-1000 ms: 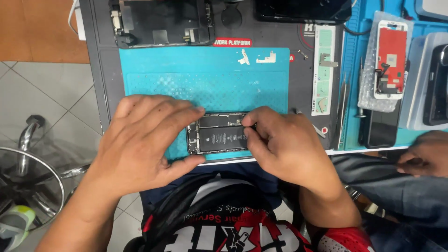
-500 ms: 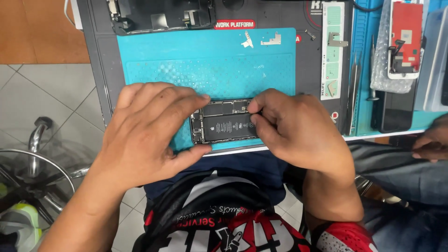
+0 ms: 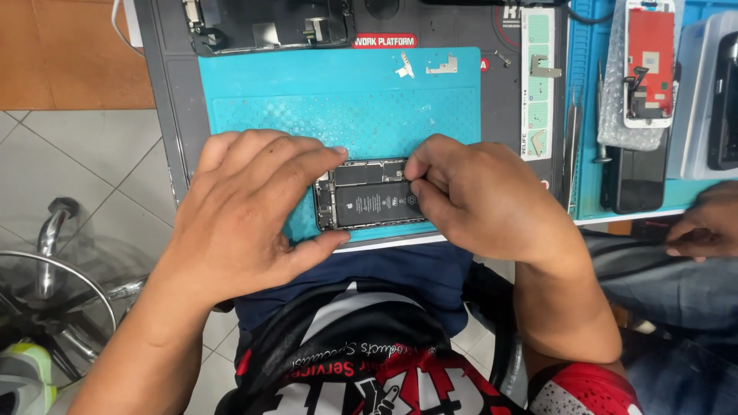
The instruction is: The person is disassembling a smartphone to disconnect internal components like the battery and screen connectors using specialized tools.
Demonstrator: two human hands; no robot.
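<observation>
- We look down on an opened phone [image 3: 369, 201], its black battery and boards showing, lying on the near edge of a teal work mat [image 3: 338, 100] on the table [image 3: 165, 92].
- Our left hand [image 3: 250, 211] spreads wide over the phone's left end, the fingers [image 3: 311, 165] along the top edge and the thumb along the bottom edge, so it holds the body by its frame.
- Our right hand [image 3: 480, 196] is bunched narrow at the phone's right end, fingertips pinched together by the top corner; whether a tool or a small part sits between them, we cannot tell.
- To do this well, we judge the left hand should press only on the frame and stay off the battery and the boards.
- The right hand's work looks fine and small, so we rest its heel on the mat for steadiness and move only the fingertips.
- The phone sits just beside the mat's near edge, so we would push it flat into the mat and not toward our lap.
- Two small metal brackets [image 3: 427, 65] lie well apart at the top of the mat; we keep our sleeves and wrists away from them.
- Off to our right, tweezers [image 3: 573, 146], a red screen assembly [image 3: 649, 61] and a dark phone [image 3: 634, 177] lie on a blue mat, and another person's hand [image 3: 703, 223] rests at the table's edge.
</observation>
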